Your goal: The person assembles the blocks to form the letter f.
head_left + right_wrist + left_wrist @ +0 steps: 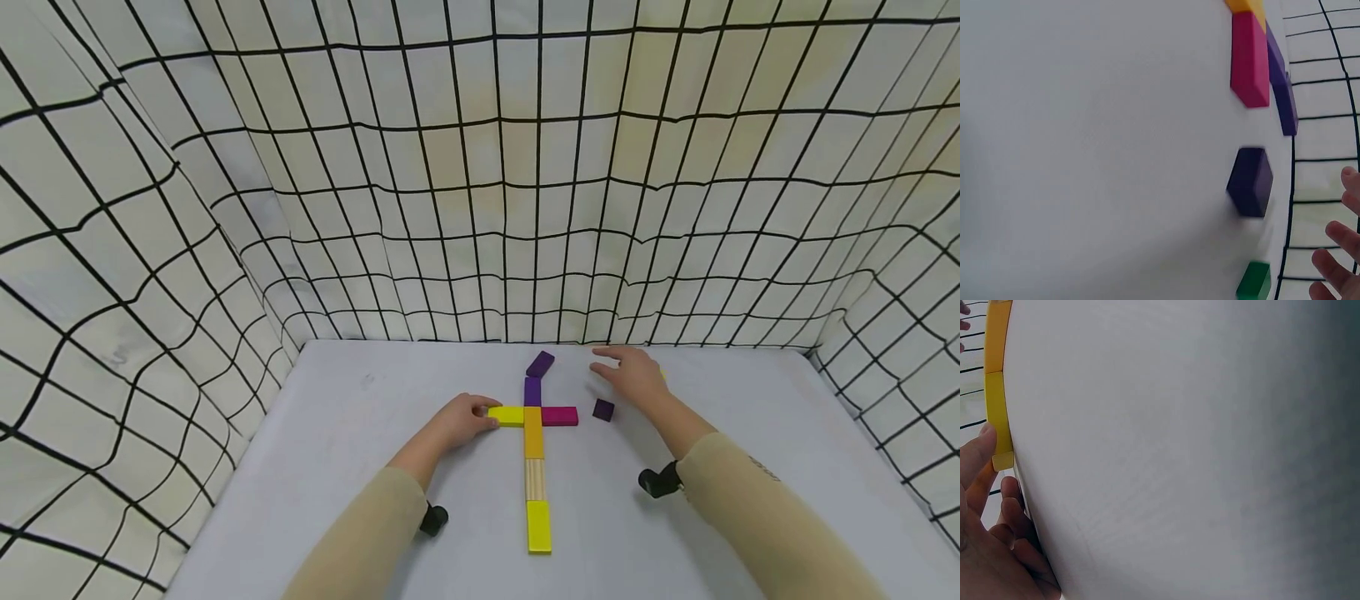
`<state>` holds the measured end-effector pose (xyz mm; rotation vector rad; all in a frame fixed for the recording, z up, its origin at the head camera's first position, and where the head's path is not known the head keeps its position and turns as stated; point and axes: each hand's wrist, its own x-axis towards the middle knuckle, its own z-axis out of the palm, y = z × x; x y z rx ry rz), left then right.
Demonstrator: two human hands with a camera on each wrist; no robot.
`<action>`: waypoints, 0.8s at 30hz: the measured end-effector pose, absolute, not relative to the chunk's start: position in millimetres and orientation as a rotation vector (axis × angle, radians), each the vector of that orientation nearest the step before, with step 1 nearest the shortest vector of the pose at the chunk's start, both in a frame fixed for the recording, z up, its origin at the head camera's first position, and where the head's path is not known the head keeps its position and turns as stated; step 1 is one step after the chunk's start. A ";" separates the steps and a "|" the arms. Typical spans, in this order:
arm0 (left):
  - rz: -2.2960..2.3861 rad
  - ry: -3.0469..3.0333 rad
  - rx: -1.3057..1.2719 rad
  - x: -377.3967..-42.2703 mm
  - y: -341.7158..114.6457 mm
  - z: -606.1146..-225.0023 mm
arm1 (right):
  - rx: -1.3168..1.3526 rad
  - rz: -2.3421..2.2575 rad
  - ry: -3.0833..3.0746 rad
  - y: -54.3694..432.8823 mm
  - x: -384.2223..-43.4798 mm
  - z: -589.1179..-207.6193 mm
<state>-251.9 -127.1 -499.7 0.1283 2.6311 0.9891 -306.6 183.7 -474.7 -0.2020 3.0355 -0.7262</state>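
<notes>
My left hand (459,421) pinches the outer end of a yellow block (507,416), thumb on one side and fingers on the other. That block butts against an orange block (533,433), as does a magenta block (559,416) opposite. Above the orange one stands a purple block (532,392), with a second purple block (540,364) slanting off its far end. My right hand (633,379) hovers with spread fingers and holds nothing. Just below its fingers, apart from the row, is a dark purple block (603,409).
Toward me the row continues with a pale striped piece (535,479) and another yellow block (538,527). A green block (1254,281) shows in the right wrist view. Black netting (502,183) over white sheeting rises behind the white table (337,467) and along both sides.
</notes>
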 end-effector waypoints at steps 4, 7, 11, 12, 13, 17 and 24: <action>0.979 2.631 0.118 -252.0 -127.5 -501.3 | -0.215 -0.781 3.009 200.5 -299.4 -478.4; 0.978 2.632 0.116 -252.6 -128.3 -502.9 | -0.258 -0.831 2.988 208.3 -293.9 -480.1; 0.981 2.634 0.114 -253.1 -129.4 -504.1 | -0.300 -0.864 2.970 214.4 -288.8 -483.0; 0.982 2.634 0.115 -253.2 -129.5 -504.2 | -0.304 -0.870 2.964 215.3 -287.5 -483.6; 0.984 2.634 0.115 -253.0 -129.6 -503.9 | -0.303 -0.876 2.955 216.1 -286.4 -484.5; 0.986 2.635 0.123 -252.3 -129.2 -502.8 | -0.294 -0.876 2.902 216.7 -281.9 -486.5; 0.983 2.642 0.128 -252.6 -128.0 -502.9 | -0.282 -0.848 2.772 210.9 -276.5 -490.1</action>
